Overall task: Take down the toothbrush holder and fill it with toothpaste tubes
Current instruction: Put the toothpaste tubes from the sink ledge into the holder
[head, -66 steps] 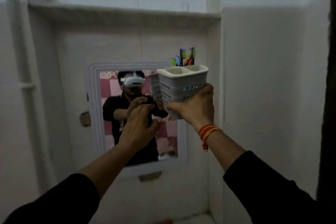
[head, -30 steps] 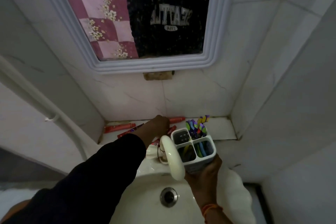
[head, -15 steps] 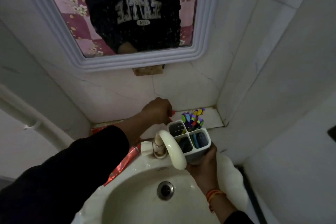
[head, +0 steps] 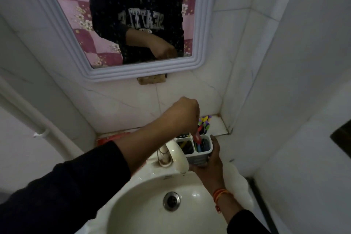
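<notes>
White tiled walls frame a cream basin [head: 133, 213]. From the left, the left hand [head: 182, 114] pinches a red toothpaste tube [head: 197, 136], lowering it into the white four-compartment plastic toothbrush holder [head: 199, 150] clasped by the right hand [head: 212, 161]; a crowded compartment might snag it.

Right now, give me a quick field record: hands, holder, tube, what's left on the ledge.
left hand: closed grip on a red toothpaste tube, lowering it into the holder
right hand: wrapped around the toothbrush holder from below
holder: upright, beside the tap, at the back rim of the sink
holder contents: colourful toothbrushes in the back compartment
ledge: something red at the left end, mostly hidden by the arm
</notes>
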`<state>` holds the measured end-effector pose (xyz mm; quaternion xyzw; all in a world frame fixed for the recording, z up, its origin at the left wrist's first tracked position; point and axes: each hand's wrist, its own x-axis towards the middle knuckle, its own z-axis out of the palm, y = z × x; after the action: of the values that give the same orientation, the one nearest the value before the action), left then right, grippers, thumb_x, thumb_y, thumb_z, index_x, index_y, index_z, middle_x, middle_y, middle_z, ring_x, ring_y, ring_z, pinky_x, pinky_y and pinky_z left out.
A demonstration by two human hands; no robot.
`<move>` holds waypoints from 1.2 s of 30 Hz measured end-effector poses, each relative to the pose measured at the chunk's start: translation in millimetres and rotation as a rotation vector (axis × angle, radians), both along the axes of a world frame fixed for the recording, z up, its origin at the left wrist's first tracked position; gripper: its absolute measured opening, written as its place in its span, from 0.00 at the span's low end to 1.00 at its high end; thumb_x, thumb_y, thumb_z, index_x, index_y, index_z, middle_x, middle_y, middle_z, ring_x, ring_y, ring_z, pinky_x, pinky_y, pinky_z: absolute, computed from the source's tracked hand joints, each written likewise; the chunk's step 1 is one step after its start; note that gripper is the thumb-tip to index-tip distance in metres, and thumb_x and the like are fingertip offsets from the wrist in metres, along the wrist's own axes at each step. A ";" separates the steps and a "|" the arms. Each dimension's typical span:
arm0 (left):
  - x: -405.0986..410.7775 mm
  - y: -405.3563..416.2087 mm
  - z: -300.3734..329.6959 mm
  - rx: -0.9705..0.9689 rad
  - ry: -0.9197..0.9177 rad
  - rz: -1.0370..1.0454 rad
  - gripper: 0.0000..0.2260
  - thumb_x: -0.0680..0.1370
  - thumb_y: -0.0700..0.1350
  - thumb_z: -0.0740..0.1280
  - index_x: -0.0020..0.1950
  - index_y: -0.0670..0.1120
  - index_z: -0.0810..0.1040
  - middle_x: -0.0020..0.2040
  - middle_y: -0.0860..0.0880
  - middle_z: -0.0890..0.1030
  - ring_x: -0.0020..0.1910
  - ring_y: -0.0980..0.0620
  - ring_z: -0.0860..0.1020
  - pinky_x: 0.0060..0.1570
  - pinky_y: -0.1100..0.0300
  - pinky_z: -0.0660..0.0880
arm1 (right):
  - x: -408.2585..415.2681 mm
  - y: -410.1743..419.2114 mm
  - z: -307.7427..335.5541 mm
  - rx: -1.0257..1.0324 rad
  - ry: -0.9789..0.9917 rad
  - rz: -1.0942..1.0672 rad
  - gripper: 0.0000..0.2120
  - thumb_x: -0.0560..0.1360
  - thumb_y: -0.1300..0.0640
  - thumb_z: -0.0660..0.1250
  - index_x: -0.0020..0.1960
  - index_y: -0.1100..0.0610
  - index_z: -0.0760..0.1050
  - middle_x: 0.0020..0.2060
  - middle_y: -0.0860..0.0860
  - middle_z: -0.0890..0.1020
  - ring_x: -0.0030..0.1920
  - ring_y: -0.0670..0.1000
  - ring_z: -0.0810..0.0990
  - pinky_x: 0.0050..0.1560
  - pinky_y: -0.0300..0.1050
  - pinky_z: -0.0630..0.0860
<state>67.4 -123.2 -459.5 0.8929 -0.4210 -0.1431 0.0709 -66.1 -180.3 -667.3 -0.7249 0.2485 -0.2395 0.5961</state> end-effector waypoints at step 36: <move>85.5 3.8 -80.8 -0.015 0.133 0.271 0.21 0.67 0.57 0.80 0.50 0.43 0.84 0.45 0.46 0.84 0.40 0.49 0.82 0.40 0.57 0.78 | 1.7 -11.5 26.3 0.357 0.011 0.115 0.50 0.47 0.45 0.87 0.67 0.39 0.72 0.61 0.44 0.81 0.63 0.55 0.79 0.46 0.66 0.83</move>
<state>152.9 -119.4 -540.3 0.9296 -0.2921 -0.1879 0.1238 -64.4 -191.8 -641.1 -0.6221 0.2484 -0.1531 0.7265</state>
